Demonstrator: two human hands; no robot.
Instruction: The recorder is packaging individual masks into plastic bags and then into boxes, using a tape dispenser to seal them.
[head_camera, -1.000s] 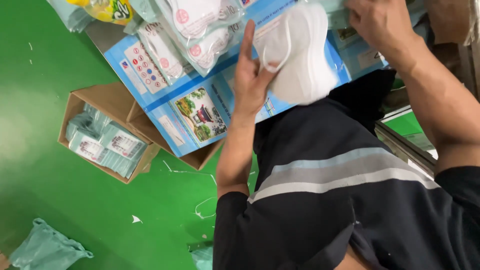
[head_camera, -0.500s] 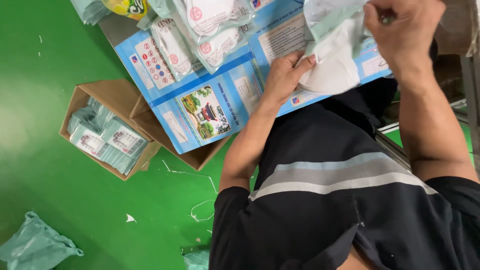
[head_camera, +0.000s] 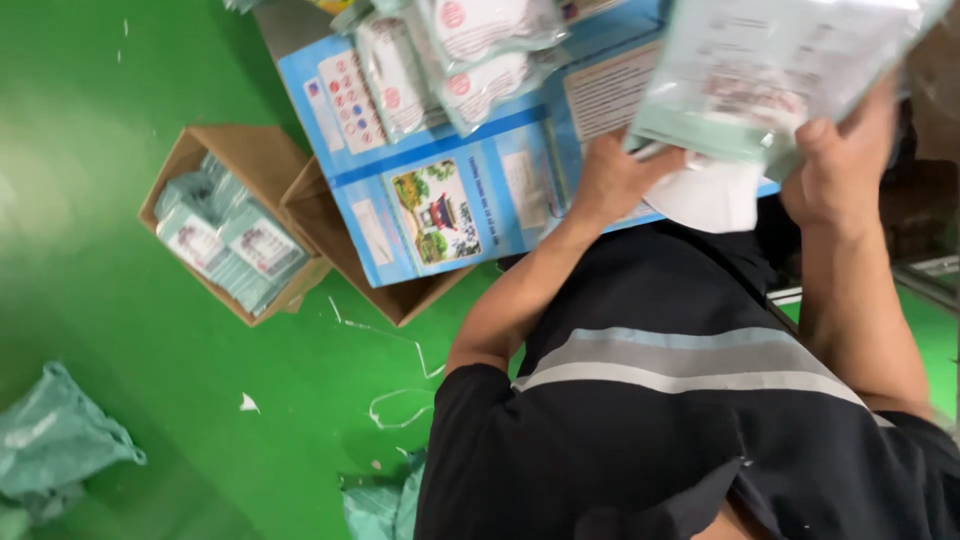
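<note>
green floor, cardboard box of packets

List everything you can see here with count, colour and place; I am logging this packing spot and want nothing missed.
Plastic pouch: one, pale green and clear, top right, gripped by both hands.
White item: one, white, sticking out under the pouch.
Blue printed board: one, blue with pictures, centre top.
Sealed packs: several, clear with white contents, lying on the board.
Cardboard box: one, brown, left, on the green floor, holding pale green packs.
Second cardboard box: one, brown, partly under the board.
Green bags: pale green, bottom left and bottom centre.
Dark striped shirt: one, bottom right.
Left hand: on the pouch's lower edge.
Right hand: holding the pouch's right side.
</note>
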